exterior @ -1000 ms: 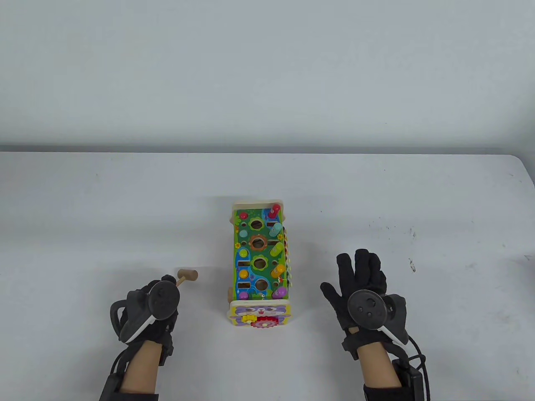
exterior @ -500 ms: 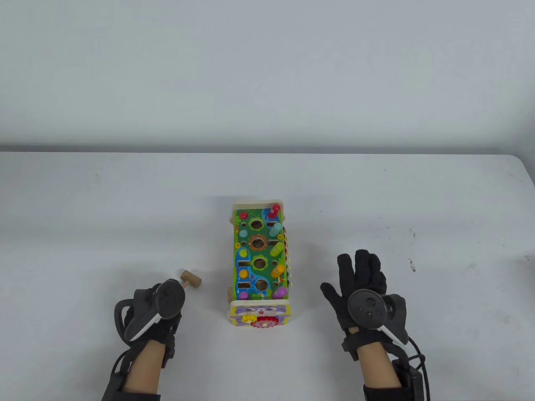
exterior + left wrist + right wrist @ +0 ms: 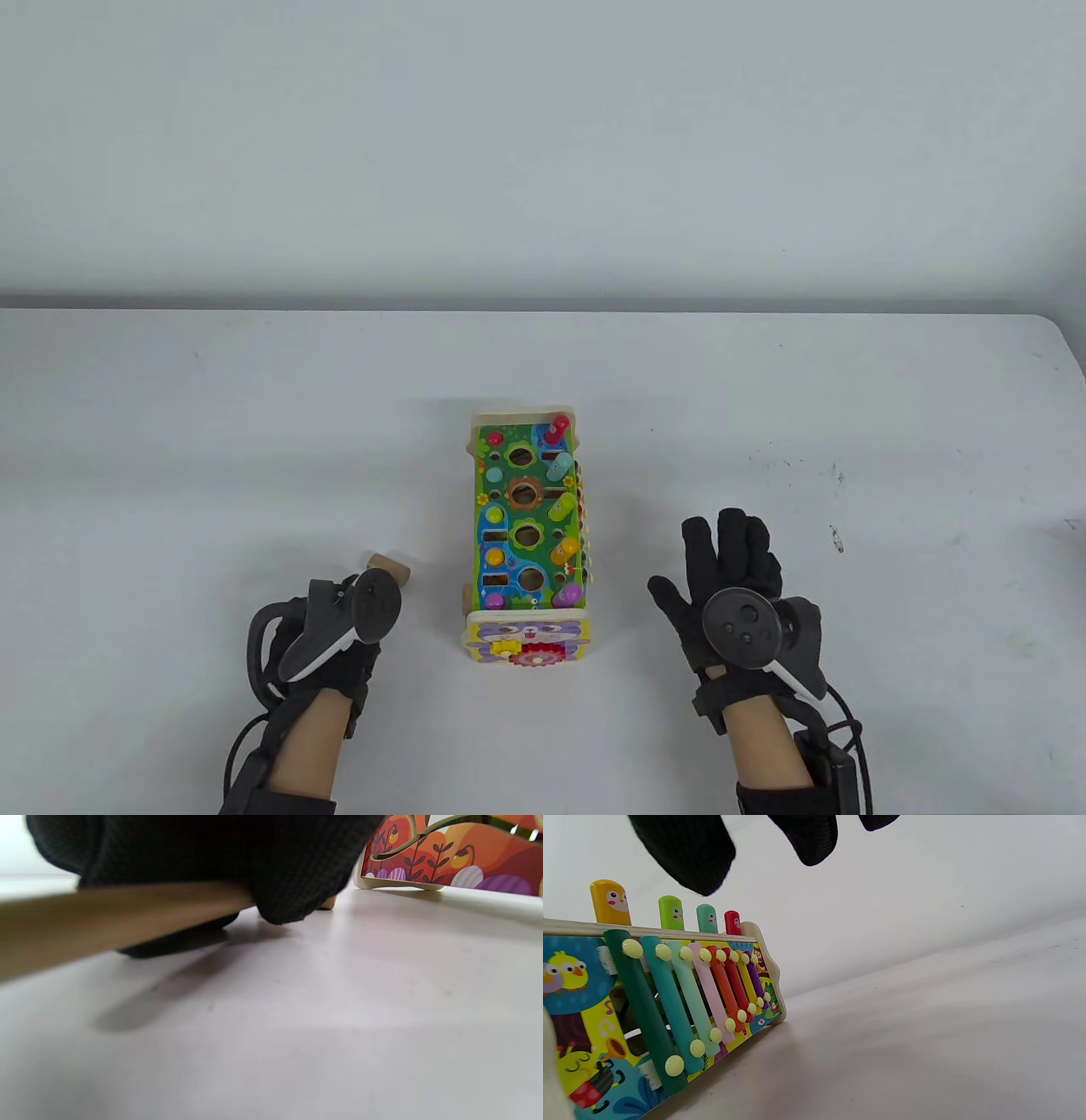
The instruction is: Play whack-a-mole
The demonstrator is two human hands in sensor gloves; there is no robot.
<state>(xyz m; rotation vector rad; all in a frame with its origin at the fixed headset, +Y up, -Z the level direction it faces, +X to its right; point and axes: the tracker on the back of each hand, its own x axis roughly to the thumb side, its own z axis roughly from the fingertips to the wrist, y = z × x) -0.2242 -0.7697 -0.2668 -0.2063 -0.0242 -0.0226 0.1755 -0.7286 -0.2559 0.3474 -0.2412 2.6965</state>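
**Left hand on hammer, right hand flat, toy between them**

Left hand [image 3: 327, 632] at the near-left of the tabletop [image 3: 170, 424], fingers wrapped around the wooden hammer [image 3: 389, 566] handle. Left wrist view confirms it: handle [image 3: 123, 914] runs under the gloved fingers [image 3: 203, 853], just above the surface. Hammer head pokes out past the tracker toward the toy, pointing away-right; only the head shows in the table view.

Right hand [image 3: 734, 586] at the near-right, palm down, fingers spread and holding nothing. Well apart from the toy's right side.

Whack-a-mole toy [image 3: 526, 543] sits between the hands, near centre. Long axis runs near-to-far, gear-and-cat end panel [image 3: 524, 638] facing the near edge. Top is green with round holes down the middle and coloured pegs along both sides. Right-side pegs stand raised: orange [image 3: 610, 902], green [image 3: 670, 913], teal [image 3: 706, 918], red [image 3: 732, 922]. Xylophone bars [image 3: 704, 997] on the right side panel. Left side panel is orange with plant art [image 3: 449, 861].
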